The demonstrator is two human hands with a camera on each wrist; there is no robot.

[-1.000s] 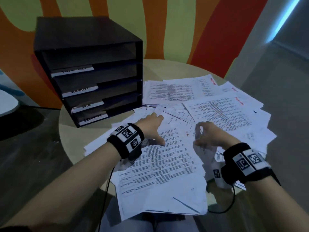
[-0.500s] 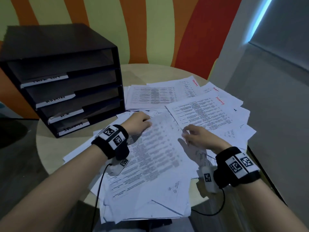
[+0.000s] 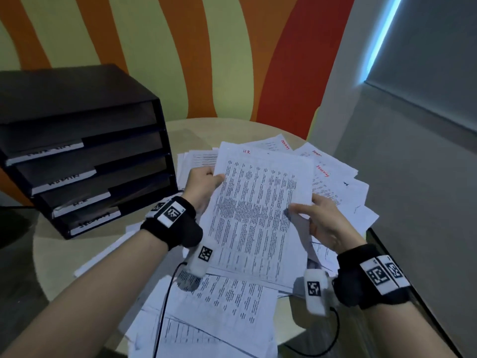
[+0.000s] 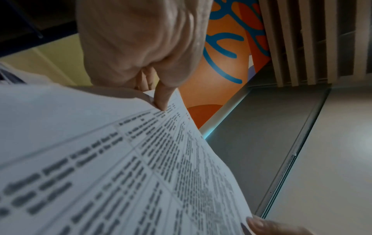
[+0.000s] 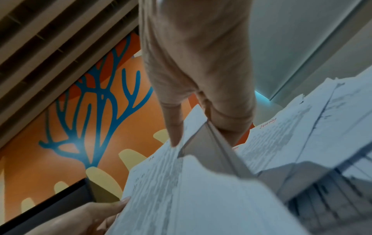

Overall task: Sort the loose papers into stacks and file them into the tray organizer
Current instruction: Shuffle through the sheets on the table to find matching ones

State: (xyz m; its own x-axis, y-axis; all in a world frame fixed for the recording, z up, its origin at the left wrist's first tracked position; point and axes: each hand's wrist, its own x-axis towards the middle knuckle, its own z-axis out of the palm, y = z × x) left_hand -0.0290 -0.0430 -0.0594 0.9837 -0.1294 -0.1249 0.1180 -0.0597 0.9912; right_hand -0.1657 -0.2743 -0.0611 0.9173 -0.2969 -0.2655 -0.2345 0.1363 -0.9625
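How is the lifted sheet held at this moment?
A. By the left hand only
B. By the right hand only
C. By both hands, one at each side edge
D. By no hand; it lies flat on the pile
C: the left hand grips the sheet's left edge, the right hand its right edge.

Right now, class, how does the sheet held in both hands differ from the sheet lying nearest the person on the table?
The held sheet is lifted and tilted; the nearest sheet lies flat in the pile on the table. The left hand and right hand grip the held sheet's edges; nothing grips the nearest sheet. The held sheet bears red writing on top; the other shows none. Both are white printed pages.
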